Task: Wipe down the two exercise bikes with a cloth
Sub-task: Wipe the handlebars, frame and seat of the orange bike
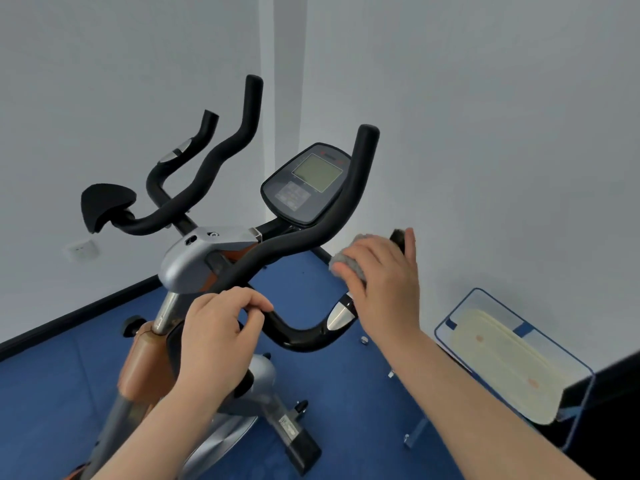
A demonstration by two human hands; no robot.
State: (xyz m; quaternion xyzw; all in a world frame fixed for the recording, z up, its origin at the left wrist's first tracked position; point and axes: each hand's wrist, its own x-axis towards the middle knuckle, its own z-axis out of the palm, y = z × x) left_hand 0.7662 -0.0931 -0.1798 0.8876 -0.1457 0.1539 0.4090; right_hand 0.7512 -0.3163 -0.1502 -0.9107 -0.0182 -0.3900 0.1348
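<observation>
An exercise bike [194,261] with black curved handlebars, a silver stem and orange frame stands in front of me in a room corner. Its console [306,183] with a grey screen faces me. My left hand [216,337] grips the near black handlebar [298,336] at its bend. My right hand [384,271] holds a grey cloth [346,263] wrapped around the right handle tip [398,235], whose black end pokes out above my fingers. A silver pulse sensor [341,311] shows just below that hand. Only one bike is in view.
White walls meet in a corner right behind the bike. The floor [346,375] is blue carpet. A blue-trimmed tilted board or machine with a cream pad [502,362] stands at the right. A wall socket [81,249] sits low at the left.
</observation>
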